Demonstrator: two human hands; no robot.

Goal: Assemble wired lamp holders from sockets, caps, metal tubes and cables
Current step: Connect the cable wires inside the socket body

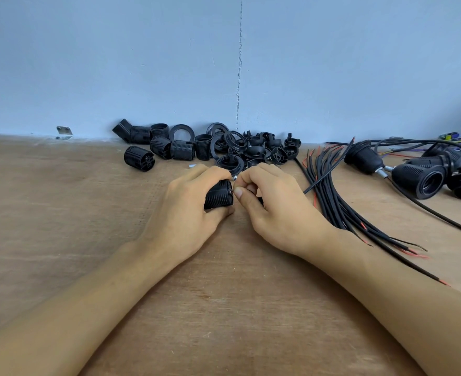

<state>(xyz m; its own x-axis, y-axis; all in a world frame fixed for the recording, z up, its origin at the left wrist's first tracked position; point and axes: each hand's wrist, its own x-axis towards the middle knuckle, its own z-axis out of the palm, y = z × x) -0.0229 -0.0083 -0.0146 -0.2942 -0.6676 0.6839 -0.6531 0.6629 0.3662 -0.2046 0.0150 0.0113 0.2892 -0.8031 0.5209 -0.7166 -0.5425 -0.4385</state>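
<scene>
Black ribbed socket [219, 196] held low over the middle of the wooden counter [224, 308], between two hands.

Left hand [188, 204] closes its grip round the socket, fingers over the top and thumb beneath, with the socket's end face turned toward the right hand [272, 210]. That hand's fingers are curled and its thumb tip is at the end face; whether its grip holds anything cannot be told. A small bright metal bit [234, 179] shows just above where the hands meet. Beyond the left knuckles lies a short metal tube [192, 166]. Behind it, loose sockets [156, 147], flat rings [182, 132] and caps [267, 150] are heaped along the blue wall [142, 63]. To the right a bundle of black cables [329, 191] with red cores fans across the counter. Farther right sit wired lamp holders [419, 180].
</scene>
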